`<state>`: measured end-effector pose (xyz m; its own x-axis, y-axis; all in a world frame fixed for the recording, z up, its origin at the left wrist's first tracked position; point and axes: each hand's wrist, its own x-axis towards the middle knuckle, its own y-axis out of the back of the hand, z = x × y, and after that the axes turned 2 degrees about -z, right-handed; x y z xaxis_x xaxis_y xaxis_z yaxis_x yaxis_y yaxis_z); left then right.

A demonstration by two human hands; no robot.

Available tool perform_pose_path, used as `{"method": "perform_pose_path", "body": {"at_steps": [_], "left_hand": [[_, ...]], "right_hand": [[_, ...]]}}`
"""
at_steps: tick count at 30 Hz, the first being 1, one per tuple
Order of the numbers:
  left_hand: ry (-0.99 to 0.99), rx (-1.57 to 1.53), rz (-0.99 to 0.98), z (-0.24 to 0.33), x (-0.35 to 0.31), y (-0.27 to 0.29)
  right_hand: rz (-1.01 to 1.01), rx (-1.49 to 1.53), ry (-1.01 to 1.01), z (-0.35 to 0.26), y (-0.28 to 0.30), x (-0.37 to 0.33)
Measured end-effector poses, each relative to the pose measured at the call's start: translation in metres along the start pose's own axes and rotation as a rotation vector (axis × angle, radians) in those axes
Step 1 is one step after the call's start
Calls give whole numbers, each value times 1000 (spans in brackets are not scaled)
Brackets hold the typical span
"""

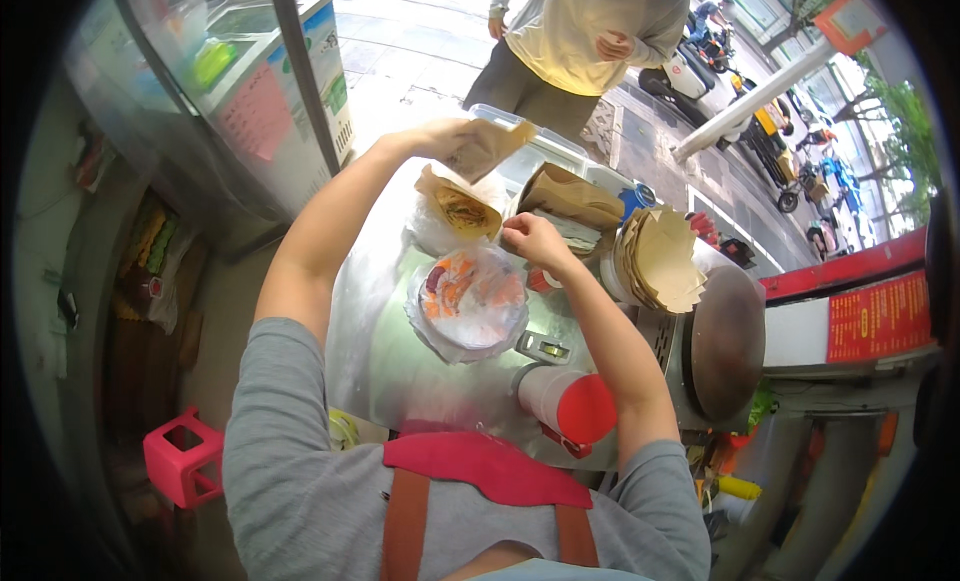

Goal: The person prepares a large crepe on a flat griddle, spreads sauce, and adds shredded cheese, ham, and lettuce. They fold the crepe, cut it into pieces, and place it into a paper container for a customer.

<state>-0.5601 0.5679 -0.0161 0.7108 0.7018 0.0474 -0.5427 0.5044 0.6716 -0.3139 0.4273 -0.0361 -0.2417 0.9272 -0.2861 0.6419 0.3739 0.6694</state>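
At the far side of the counter my left hand is closed on a brown paper bag, held up above the surface. Just nearer stands a rolled filled pancake in a brown paper sleeve, its filling showing at the open top, with a thin clear plastic bag around it. Beside its right edge is my right hand, fingers curled together; whatever they pinch is too small to make out. Closer to me lies a round stack of thin plastic bags with orange print.
Right of my hands are an open cardboard box, a stack of paper bags and a round dark griddle. A tape dispenser and a red-lidded tub sit nearer. Across the counter stands a person.
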Motion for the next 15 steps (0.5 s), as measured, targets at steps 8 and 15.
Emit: {"method": "perform_pose_path", "body": {"at_steps": [8, 15], "left_hand": [[-163, 307, -274, -59, -10, -65], [-65, -145, -259, -55, -21, -71]], "right_hand": [[253, 545, 60, 13, -13, 25], [453, 463, 154, -7, -29, 90]]}}
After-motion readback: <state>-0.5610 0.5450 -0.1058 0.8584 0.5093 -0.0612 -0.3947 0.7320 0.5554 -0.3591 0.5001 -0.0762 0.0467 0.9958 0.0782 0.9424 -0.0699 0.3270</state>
